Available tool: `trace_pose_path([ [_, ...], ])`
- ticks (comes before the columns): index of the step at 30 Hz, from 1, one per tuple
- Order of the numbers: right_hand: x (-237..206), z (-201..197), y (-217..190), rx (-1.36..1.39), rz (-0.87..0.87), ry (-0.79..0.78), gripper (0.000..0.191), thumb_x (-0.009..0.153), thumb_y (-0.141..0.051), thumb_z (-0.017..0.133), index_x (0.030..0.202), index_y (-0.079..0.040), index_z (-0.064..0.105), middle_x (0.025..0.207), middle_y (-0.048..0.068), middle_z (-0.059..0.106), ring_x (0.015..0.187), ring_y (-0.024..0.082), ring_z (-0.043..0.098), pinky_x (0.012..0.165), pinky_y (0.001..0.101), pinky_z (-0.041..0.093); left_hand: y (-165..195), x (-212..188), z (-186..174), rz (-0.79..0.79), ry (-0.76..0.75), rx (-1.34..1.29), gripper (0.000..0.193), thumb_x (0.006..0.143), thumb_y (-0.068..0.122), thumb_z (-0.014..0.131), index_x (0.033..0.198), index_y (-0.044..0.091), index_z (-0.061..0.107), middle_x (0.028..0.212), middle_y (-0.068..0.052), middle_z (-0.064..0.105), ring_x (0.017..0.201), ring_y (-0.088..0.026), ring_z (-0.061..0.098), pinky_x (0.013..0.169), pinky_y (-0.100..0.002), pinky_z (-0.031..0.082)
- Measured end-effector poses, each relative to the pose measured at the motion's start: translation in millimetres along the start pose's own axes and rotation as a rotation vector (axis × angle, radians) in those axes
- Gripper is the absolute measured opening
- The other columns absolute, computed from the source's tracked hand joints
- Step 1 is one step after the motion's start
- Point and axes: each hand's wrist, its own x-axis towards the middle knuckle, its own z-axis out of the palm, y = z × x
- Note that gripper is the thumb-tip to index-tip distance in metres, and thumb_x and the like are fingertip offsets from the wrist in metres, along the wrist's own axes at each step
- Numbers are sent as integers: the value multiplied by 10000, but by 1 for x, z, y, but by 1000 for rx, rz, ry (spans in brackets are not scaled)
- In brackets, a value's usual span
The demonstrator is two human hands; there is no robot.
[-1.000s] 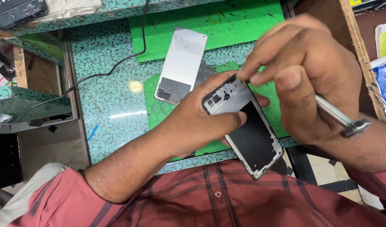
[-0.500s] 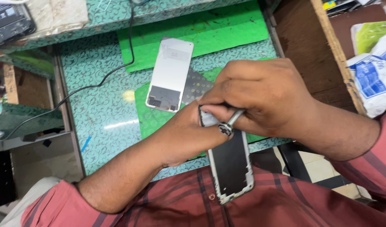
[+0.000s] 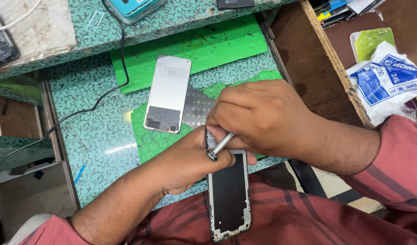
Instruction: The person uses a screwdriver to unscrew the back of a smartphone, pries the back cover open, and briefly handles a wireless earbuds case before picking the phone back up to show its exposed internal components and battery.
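Note:
My left hand [image 3: 186, 161] grips the upper end of an opened phone frame [image 3: 230, 195], a dark slab with a grey metal rim that hangs over the table edge above my lap. My right hand [image 3: 258, 119] is closed over that same upper end and holds a thin silver tool [image 3: 220, 146], its dark tip lying on my left thumb. The top of the frame is hidden under both hands. A separate silver-white phone panel [image 3: 167, 93] lies flat on the table to the left, untouched.
Green mats [image 3: 190, 50] cover parts of the patterned teal tabletop [image 3: 95, 127]. A black cable [image 3: 108, 93] runs across the left side. A dotted grey pad [image 3: 197, 109] lies by the panel. A blue-and-white plastic bag [image 3: 385, 81] sits on the brown surface at right.
My right hand came down from the right onto the frame's top, turning the tool inward. The frame swung from slanted to nearly upright toward my lap.

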Motion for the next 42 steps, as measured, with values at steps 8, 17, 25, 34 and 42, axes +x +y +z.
trace_pose_path([
  [8, -1, 2, 3, 1, 8, 12, 256, 803, -221, 836, 881, -95, 627, 858, 41, 625, 776, 244, 666, 643, 391, 519, 2, -1, 2, 39, -27, -10, 485, 847, -49, 486, 1317, -60, 607, 1213, -162, 713, 1155, -183, 677, 1026, -348, 529],
  [17, -2, 4, 17, 417, 170, -52, 236, 831, -224, 827, 881, -112, 626, 827, -8, 599, 737, 148, 617, 620, 289, 504, 8, -4, 1, 62, -67, -54, 500, 872, 9, 512, 1371, -13, 522, 1210, -147, 688, 1146, -173, 639, 997, -349, 531],
  [25, -8, -1, 22, 548, 267, -29, 123, 868, -163, 715, 909, -104, 615, 845, -17, 590, 749, 104, 577, 659, 258, 476, 10, -3, 0, 147, -47, -47, 481, 899, 17, 528, 1376, -42, 521, 1195, -145, 694, 1125, -173, 635, 1004, -352, 526],
  [34, -17, -5, 37, 692, 447, 60, 265, 1085, -285, 529, 911, -84, 531, 820, -32, 540, 722, 53, 481, 664, 238, 419, 25, -12, 2, 134, -94, -24, 711, 852, 1, 510, 1560, 6, 443, 1208, -127, 699, 1072, -158, 645, 968, -326, 545],
  [42, -14, -4, 45, 657, 465, -5, 13, 954, -33, 590, 966, -33, 589, 878, -10, 577, 725, 43, 534, 638, 216, 439, 24, -14, 1, 125, -113, -91, 712, 861, -14, 526, 1566, 1, 436, 1224, -142, 685, 1099, -175, 656, 990, -344, 552],
])
